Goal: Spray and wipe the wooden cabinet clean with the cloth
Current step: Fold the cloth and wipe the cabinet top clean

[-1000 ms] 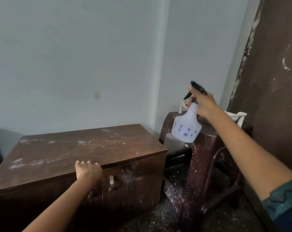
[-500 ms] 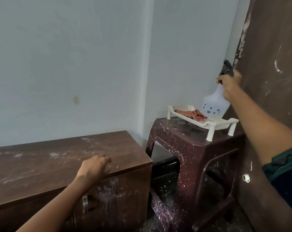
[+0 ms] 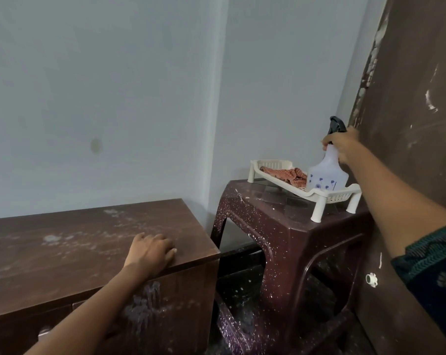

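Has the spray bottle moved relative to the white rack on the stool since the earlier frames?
Yes. The spray bottle, gripped by the right hand, has come down to the right end of the white rack, beside the cloth.

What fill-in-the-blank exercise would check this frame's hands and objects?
The right hand grips the ____ by its neck. The left hand rests on the wooden ____. The white tray holds a checked ____.
Missing: spray bottle; cabinet; cloth.
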Demonstrator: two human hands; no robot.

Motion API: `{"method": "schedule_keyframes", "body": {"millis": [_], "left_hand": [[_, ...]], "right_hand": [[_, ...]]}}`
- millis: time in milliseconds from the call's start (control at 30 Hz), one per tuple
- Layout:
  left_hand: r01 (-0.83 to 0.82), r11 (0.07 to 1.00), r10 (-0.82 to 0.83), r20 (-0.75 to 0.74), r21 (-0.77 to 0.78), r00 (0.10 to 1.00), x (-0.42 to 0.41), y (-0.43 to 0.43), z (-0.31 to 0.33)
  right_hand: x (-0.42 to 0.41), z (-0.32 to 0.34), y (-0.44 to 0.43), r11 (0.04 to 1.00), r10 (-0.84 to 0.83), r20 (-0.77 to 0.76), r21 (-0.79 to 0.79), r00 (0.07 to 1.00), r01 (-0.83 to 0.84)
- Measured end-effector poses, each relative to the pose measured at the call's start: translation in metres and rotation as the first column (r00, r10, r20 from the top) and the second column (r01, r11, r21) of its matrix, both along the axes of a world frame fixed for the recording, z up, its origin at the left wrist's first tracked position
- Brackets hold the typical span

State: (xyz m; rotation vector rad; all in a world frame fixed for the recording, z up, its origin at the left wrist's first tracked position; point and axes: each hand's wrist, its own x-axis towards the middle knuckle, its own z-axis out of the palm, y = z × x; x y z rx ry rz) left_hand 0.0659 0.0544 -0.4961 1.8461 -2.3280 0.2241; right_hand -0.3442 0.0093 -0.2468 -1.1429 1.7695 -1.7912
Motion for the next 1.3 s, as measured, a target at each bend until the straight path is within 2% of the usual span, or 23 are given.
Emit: {"method": "schedule_keyframes", "body": {"millis": [100,167,200,233,267,300,333,367,400,433,500,567,767,833,900,1100,1167,1300], "left_hand": [[-0.034,0.997,0.036,0.033,-0.067,0.999,-0.006,0.007,-0.006],[-0.03,0.996,0.035,0.057,-0.078,0.998,-0.009,0.009,-0.005],[-0.031,0.997,0.036,0.073,-0.069,0.997,-0.01,0.008,-0.003],[-0.032,0.998,0.038,0.095,-0.058,0.995,-0.012,0.007,0.001],[-0.03,0.998,0.036,0.119,-0.052,0.992,-0.012,0.005,0.003],[-0.029,0.999,0.035,0.142,-0.041,0.989,-0.013,0.003,0.006],[-0.033,0.999,0.037,0.16,-0.023,0.986,-0.013,0.002,0.007],[-0.037,0.999,0.037,0.176,-0.007,0.984,-0.014,0.0,0.008],[-0.037,0.999,0.036,0.19,0.002,0.981,-0.016,-0.002,0.01],[-0.038,0.999,0.036,0.205,0.008,0.978,-0.016,-0.004,0.011],[-0.039,0.999,0.034,0.223,0.017,0.974,-0.017,-0.007,0.014],[-0.034,0.999,0.027,0.243,0.025,0.97,-0.016,-0.009,0.015],[-0.027,0.998,0.009,0.277,0.062,0.961,-0.019,-0.013,0.021],[-0.025,0.997,0.003,0.277,0.077,0.961,-0.018,-0.014,0.022],[-0.019,0.996,-0.004,0.264,0.084,0.964,-0.016,-0.014,0.022],[-0.024,0.995,0.0,0.237,0.096,0.972,-0.015,-0.009,0.02],[-0.025,0.995,0.002,0.245,0.094,0.97,-0.013,-0.005,0.019],[-0.018,0.992,-0.009,0.212,0.122,0.977,-0.01,0.001,0.02]], "right_hand": [[-0.008,-0.001,0.006,0.999,-0.029,0.093,0.039,0.995,0.026],[-0.001,-0.003,0.019,0.981,-0.193,0.073,0.053,0.979,0.189],[0.007,-0.006,0.027,0.935,-0.354,-0.021,-0.028,0.935,0.354],[0.021,-0.011,0.035,0.841,-0.532,-0.143,-0.206,0.834,0.501],[0.042,-0.017,0.043,0.733,-0.658,-0.237,-0.418,0.714,0.537],[0.062,-0.023,0.042,0.708,-0.667,-0.319,-0.551,0.673,0.441],[0.08,-0.032,0.035,0.78,-0.563,-0.443,-0.562,0.697,0.273],[0.092,-0.04,0.023,0.894,-0.377,-0.592,-0.434,0.712,0.113],[0.097,-0.049,0.006,0.976,-0.155,-0.706,-0.218,0.691,-0.004],[0.095,-0.056,-0.011,0.998,0.039,-0.752,-0.004,0.658,-0.063],[0.087,-0.067,-0.036,0.959,0.24,-0.761,0.282,0.603,-0.026],[0.078,-0.072,-0.049,0.892,0.332,-0.743,0.448,0.581,0.063],[0.064,-0.058,-0.066,0.753,0.504,-0.675,0.649,0.539,0.109],[0.059,-0.056,-0.068,0.726,0.534,-0.686,0.672,0.494,0.147],[0.056,-0.059,-0.068,0.76,0.505,-0.73,0.629,0.46,0.164],[0.056,-0.072,-0.063,0.864,0.38,-0.778,0.492,0.501,0.109],[0.053,-0.072,-0.066,0.899,0.306,-0.769,0.427,0.561,0.094],[0.056,-0.055,-0.064,0.978,0.092,-0.69,0.197,0.718,0.064]]}}
